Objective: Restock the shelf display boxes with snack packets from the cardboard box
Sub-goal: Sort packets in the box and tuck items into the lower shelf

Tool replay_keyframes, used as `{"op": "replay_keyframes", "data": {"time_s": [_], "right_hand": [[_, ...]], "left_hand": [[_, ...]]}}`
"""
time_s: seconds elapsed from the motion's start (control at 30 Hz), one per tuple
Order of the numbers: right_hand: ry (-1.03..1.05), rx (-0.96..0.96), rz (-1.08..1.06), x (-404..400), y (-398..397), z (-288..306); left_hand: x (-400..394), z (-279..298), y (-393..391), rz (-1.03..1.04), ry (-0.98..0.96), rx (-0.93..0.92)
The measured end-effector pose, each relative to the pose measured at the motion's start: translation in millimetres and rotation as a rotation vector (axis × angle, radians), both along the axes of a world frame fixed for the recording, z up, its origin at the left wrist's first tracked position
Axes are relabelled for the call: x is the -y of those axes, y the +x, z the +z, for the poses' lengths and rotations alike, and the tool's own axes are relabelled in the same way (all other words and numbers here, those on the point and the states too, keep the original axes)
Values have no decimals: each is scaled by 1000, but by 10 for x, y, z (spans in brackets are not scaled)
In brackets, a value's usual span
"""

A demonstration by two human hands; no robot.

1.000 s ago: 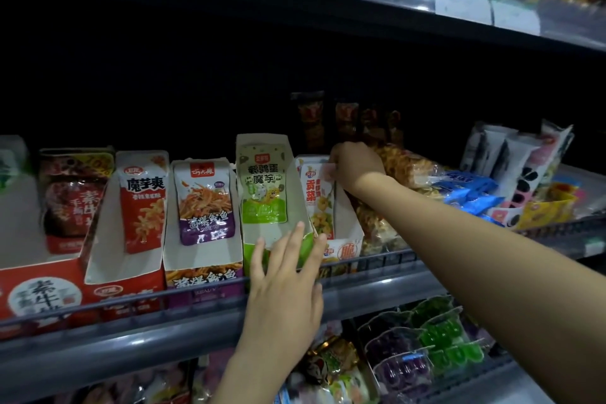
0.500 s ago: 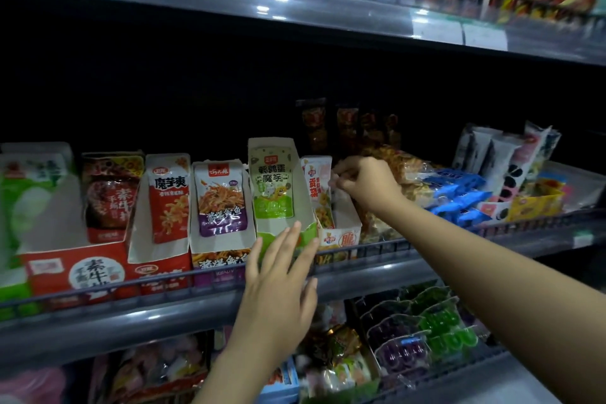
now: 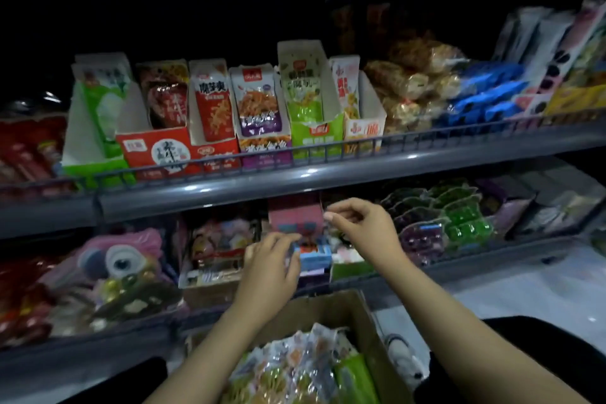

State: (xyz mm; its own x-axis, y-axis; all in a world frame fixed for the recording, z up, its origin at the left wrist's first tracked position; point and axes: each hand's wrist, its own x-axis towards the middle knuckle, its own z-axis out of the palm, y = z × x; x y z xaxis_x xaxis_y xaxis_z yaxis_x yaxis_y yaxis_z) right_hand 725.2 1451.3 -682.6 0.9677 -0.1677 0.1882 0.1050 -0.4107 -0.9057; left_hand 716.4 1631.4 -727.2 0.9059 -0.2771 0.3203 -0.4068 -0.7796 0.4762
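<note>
Nearest, cardboard box (image 3: 355, 321) held snack packets (image 3: 295, 367). Beyond it, left hand (image 3: 270, 272) and right hand (image 3: 367, 233) hovered at lower shelf (image 3: 459, 264), fingers loosely curled, empty. Farthest, display boxes (image 3: 314, 138) lined upper shelf (image 3: 295, 180).

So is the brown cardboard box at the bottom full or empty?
Not empty: the brown cardboard box is open at the top, with shiny snack packets piled inside. How deep the pile goes cannot be seen.

Dim, dark above the shelves — glare on shelf rail (image 3: 305, 175), soft blur, edges bowed
</note>
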Motion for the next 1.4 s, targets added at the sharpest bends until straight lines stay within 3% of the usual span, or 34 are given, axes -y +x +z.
{"op": "replay_keyframes", "data": {"time_s": [0.37,0.77,0.93,1.1,1.4], "right_hand": [[82,-462,-41,-352,-468,-1823],[127,-863,-16,-533,-699,-3168],[230,-1018,102,-579,-771,-3373],[221,-1154,198,-652,-796,-3517],[460,-1173,123,-787,-785,-3591]], "left_hand": [[-158,-1277,-322,113,-178,-530],[-303,-2582,-448,313,-4,-878],[-528,-2966,-485,433,60,-921],[-634,-3056,-459,445,179,-834],[-512,-3176,-278,464,-8,-893]]}}
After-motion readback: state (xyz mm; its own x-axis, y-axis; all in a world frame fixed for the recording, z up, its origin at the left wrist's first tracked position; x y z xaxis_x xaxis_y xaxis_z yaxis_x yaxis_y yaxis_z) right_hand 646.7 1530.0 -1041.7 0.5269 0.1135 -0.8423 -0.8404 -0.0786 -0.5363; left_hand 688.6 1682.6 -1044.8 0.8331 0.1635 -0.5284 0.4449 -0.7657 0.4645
